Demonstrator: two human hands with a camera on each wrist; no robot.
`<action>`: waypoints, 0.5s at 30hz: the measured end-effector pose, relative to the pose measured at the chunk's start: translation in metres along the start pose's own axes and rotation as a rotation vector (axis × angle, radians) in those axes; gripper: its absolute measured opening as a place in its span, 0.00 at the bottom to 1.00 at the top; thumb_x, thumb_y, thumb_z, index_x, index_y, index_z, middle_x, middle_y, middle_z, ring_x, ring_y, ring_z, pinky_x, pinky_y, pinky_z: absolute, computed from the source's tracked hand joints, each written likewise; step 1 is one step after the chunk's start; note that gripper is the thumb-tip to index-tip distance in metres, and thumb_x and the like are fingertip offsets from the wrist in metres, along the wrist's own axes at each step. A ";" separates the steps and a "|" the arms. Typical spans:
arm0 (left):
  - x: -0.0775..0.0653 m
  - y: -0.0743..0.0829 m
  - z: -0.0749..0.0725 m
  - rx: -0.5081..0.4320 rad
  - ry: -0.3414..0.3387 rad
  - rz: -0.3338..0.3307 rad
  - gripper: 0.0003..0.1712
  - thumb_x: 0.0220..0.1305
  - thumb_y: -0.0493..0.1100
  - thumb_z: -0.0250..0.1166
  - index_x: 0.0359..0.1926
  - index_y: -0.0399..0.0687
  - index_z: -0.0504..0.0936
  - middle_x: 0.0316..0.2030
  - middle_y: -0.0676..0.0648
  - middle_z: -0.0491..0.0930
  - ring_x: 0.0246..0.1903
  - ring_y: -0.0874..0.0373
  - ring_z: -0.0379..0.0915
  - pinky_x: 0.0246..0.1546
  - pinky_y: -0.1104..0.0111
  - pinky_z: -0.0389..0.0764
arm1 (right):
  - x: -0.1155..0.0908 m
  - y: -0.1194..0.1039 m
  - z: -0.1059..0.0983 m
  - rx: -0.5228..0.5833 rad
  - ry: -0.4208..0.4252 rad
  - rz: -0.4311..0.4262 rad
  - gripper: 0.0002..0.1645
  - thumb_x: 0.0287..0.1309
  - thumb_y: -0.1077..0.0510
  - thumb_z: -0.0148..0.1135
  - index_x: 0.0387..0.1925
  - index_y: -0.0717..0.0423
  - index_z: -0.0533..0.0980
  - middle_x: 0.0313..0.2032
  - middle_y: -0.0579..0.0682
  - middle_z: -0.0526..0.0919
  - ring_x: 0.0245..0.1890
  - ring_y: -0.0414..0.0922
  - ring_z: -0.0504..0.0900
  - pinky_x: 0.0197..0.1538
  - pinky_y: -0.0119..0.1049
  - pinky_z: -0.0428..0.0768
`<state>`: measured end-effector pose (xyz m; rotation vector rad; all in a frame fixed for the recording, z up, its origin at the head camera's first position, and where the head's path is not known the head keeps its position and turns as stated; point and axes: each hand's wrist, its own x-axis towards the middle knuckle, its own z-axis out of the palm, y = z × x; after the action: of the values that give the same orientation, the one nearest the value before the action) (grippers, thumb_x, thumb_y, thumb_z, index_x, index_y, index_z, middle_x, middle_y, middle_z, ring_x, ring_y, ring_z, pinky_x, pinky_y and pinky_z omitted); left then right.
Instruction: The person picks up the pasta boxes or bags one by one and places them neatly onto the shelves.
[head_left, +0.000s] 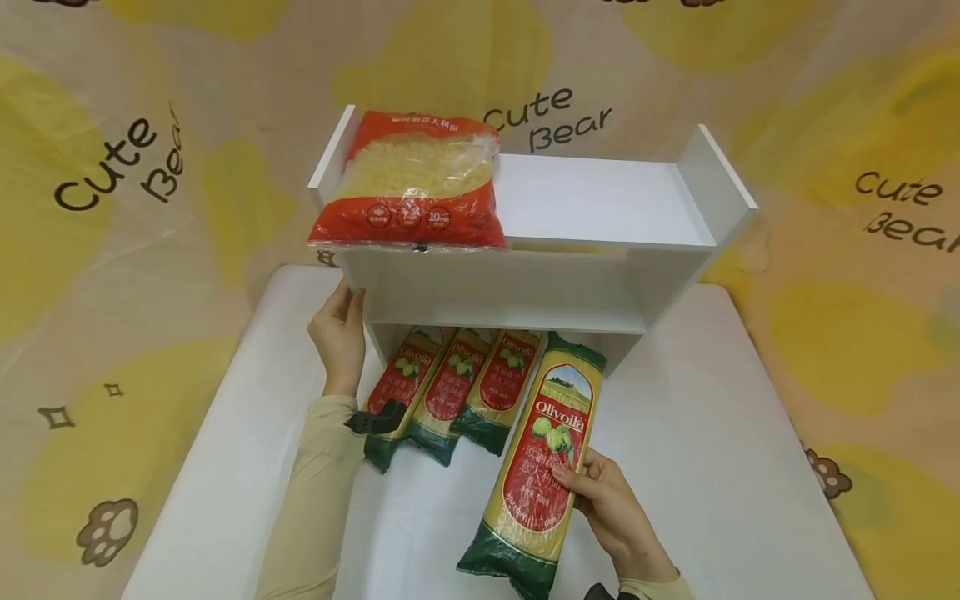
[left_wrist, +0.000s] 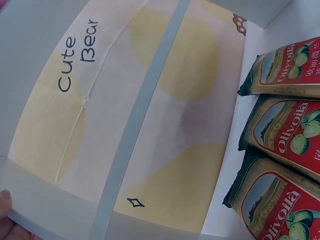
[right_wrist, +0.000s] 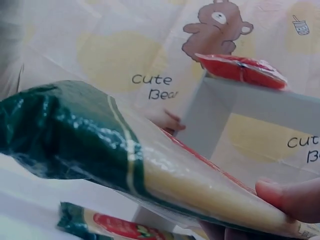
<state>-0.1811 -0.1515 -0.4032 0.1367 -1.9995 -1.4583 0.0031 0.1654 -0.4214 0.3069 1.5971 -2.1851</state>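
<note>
My right hand [head_left: 611, 500] grips a packet of Olivoilà spaghetti [head_left: 551, 450] by its right edge, thumb on the front and fingers behind. The packet is tilted, its top end by the shelf's lower right part; in the right wrist view its green end [right_wrist: 65, 130] looms close. My left hand [head_left: 339, 333] holds the left side panel of the white shelf [head_left: 510, 287], and its fingertips [left_wrist: 4, 202] show at the corner of the left wrist view. Three more spaghetti packets [head_left: 405, 375] lie side by side under the shelf, their top ends beneath its lower board.
A red bag of short pasta [head_left: 412, 183] lies on the left of the shelf's top board, its front edge overhanging. The white table [head_left: 712, 433] spreads under the shelf. Behind hangs a patterned cloth [head_left: 637, 67] printed with "Cute Bear".
</note>
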 end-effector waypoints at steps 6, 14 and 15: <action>0.001 0.000 0.000 0.005 0.008 -0.002 0.15 0.64 0.35 0.62 0.52 0.39 0.82 0.46 0.41 0.81 0.44 0.49 0.80 0.39 0.82 0.75 | -0.008 -0.001 0.005 0.033 -0.029 -0.022 0.25 0.67 0.61 0.53 0.60 0.71 0.61 0.42 0.47 0.84 0.42 0.42 0.83 0.47 0.37 0.80; -0.002 0.011 0.000 -0.006 0.000 -0.029 0.16 0.65 0.33 0.61 0.53 0.36 0.80 0.48 0.38 0.79 0.47 0.46 0.79 0.44 0.75 0.78 | -0.019 -0.006 0.009 0.012 -0.034 -0.090 0.26 0.67 0.63 0.52 0.61 0.73 0.60 0.43 0.48 0.84 0.43 0.43 0.83 0.48 0.37 0.80; -0.003 0.011 0.000 -0.001 0.000 -0.031 0.16 0.65 0.33 0.61 0.53 0.36 0.80 0.48 0.39 0.80 0.47 0.47 0.79 0.45 0.74 0.78 | -0.020 -0.007 0.009 0.007 -0.026 -0.092 0.27 0.66 0.64 0.52 0.61 0.74 0.58 0.43 0.48 0.84 0.43 0.43 0.83 0.47 0.37 0.80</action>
<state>-0.1760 -0.1459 -0.3948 0.1678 -2.0043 -1.4787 0.0183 0.1623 -0.4039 0.2092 1.6202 -2.2539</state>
